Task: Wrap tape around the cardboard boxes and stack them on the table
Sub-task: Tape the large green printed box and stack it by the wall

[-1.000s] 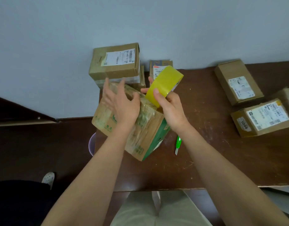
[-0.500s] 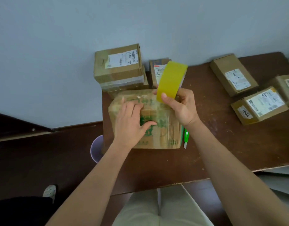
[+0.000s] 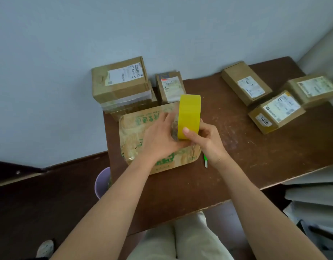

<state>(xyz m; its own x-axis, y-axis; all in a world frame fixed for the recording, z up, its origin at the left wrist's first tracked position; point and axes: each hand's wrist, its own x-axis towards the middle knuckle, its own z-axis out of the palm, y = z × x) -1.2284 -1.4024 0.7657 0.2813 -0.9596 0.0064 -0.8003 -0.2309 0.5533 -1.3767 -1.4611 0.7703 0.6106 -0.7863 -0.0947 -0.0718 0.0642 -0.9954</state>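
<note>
While our left hand (image 3: pixel 161 139) lies spread flat on the green-printed box (image 3: pixel 135 136) at frame centre, our right hand (image 3: pixel 205 141) pinches the yellow tape roll (image 3: pixel 189 115) upright.

On the desk (image 3: pixel 246 166) a large cardboard box (image 3: pixel 135 132) lies flat near the left edge. The left hand (image 3: pixel 161 141) rests on its top; the right hand (image 3: pixel 205 143) holds a tape roll (image 3: pixel 189 115) upright over its right part. Behind it stand stacked boxes (image 3: pixel 120 85), with a small box (image 3: pixel 170 87) to their right. A utility knife (image 3: pixel 205 161) lies just right of the large box. Three labelled boxes (image 3: pixel 274 111) sit far right. A bin (image 3: pixel 102 182) stands on the floor left of the desk.
</note>
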